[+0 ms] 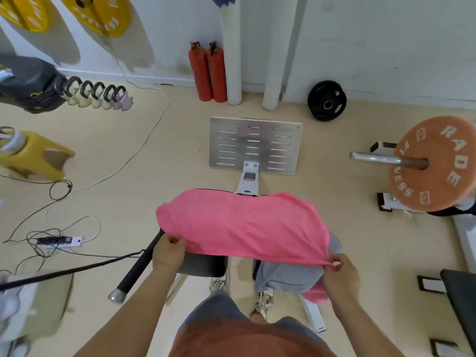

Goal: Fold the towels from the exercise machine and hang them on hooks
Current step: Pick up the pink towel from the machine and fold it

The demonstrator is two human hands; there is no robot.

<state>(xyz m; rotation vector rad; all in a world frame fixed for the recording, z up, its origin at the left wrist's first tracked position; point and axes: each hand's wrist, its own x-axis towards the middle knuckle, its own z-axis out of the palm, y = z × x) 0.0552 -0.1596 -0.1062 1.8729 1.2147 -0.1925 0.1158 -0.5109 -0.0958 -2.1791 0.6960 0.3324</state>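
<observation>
Towels: one pink towel pinched by left hand and right hand, one grey towel beneath.

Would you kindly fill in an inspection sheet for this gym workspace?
Surface: beige floor; exercise machine at centre.
Job's things: pink towel draped over the machine; grey towel beneath it.
Clutter: two fire extinguishers, black weight plate, kettlebells.
Grippers: left hand and right hand each pinch a pink towel corner.
Cables: power strip with tangled cords on the floor.
Surroundings: white wall; hooks, nothing seen.
</observation>
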